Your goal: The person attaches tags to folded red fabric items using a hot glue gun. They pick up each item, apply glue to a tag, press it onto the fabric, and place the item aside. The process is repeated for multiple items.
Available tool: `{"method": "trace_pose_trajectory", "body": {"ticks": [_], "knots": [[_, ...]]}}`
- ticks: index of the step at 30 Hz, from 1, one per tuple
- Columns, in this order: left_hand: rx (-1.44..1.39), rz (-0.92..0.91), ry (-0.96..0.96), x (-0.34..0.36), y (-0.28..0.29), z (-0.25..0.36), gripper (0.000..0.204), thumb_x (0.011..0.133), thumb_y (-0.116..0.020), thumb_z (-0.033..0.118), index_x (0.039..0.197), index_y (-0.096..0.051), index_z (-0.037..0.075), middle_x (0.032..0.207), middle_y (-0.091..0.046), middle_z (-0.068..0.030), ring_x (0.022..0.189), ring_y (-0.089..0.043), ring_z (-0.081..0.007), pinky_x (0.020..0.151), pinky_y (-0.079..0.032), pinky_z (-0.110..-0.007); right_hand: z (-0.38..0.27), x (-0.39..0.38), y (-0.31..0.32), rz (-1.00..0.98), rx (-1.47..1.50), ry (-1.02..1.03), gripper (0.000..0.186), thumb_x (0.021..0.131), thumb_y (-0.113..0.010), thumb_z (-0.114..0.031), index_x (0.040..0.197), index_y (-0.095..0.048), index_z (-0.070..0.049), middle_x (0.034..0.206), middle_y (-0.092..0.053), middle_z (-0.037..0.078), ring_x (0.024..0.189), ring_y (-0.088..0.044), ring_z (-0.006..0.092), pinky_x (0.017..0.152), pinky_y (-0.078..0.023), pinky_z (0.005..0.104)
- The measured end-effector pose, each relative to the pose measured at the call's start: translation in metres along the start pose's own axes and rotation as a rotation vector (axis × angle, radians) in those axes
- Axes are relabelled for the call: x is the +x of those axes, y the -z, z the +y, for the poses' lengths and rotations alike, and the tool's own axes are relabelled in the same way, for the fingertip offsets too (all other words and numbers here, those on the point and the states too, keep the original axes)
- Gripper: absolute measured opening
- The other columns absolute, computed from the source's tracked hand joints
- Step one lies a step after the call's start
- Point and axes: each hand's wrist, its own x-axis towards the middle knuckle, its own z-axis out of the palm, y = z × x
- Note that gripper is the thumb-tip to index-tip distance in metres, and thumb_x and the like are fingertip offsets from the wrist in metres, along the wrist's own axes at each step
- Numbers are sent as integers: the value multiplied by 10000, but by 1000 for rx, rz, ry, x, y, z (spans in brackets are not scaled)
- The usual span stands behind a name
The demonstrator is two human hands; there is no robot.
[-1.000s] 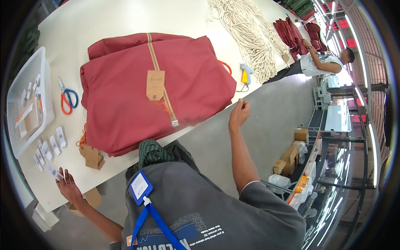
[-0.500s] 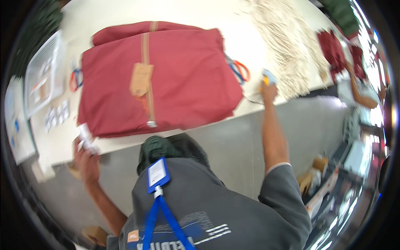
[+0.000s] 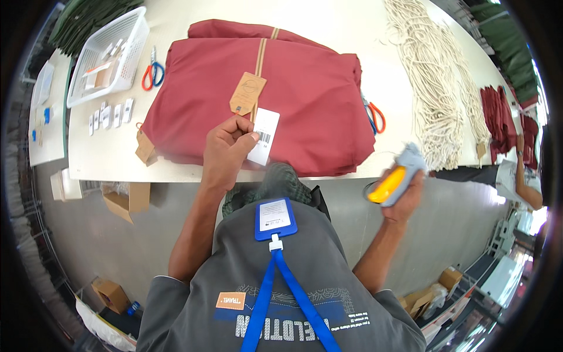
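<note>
The fingers [image 3: 243, 134] of the left hand [image 3: 226, 151] are curled tight and pinch a small white paper tag with a printed bar pattern [image 3: 263, 136], held over the near edge of the stack of folded dark red fabric bags [image 3: 264, 100]; the right hand [image 3: 403, 193], down at about four o'clock and off the table, is wrapped closed around a grey and yellow plastic tagging gun [image 3: 394, 176]. The long white table [image 3: 363, 35] fills the upper half of the view, with the red stack at its middle. A brown cardboard hang tag [image 3: 247, 94] lies on the stack at the end of a tan webbing strip [image 3: 261, 50], just beside the white tag. At about one o'clock lie bundles of cream cotton cord [image 3: 431, 76], and orange-handled scissors [image 3: 375, 116] poke out from the stack's right side. At about ten o'clock stands a white plastic mesh basket [image 3: 108, 56], with red and blue handled scissors [image 3: 152, 71] between it and the stack, and a row of small white labels [image 3: 109, 114] below it. At three o'clock another person's arm [image 3: 525, 188] reaches toward more dark red fabric pieces [image 3: 501, 114].
</note>
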Motion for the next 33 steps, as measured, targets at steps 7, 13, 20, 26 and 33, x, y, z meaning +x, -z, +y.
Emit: {"method": "trace_pose_trajectory", "body": {"ticks": [7,13,20,26,33], "knots": [[73,-152,-46,1,-27,9,290,842,-610,-87,1114,-553,-3,910,-663,-58,795,-681,-122,658,-659,-307,49,5,-108,-423,181,-318,640,869,-752,-205,1385,-526,97,1151,-705,263,966,-749,366,828,-641,486],[207,-82,-160,-19,-20,17,286,923,-585,-47,1204,-574,5,849,-689,-41,737,-662,-70,625,-534,-239,60,9,-146,-276,-132,-179,560,889,-742,-152,1381,-579,60,1084,-736,222,853,-769,291,768,-651,380],[337,-9,-254,-33,-11,14,185,1059,-554,75,1224,-547,-8,929,-714,-78,758,-687,-76,582,-588,-232,77,12,-155,-201,-220,-242,411,923,-679,-116,1280,-624,80,1013,-741,197,832,-757,260,761,-637,361],[361,27,-251,-34,-12,16,153,1047,-587,79,1165,-595,-18,883,-730,-63,747,-688,-63,592,-579,-219,78,13,-154,-243,-249,-272,375,935,-648,-101,1260,-632,85,995,-742,193,827,-759,255,741,-635,359],[430,85,-239,-32,-20,12,103,1019,-630,45,1050,-663,-48,836,-741,-51,731,-684,-60,623,-575,-221,81,9,-147,-107,-315,-204,329,914,-710,-88,1208,-683,57,1020,-747,137,861,-727,184,779,-599,316]]}}
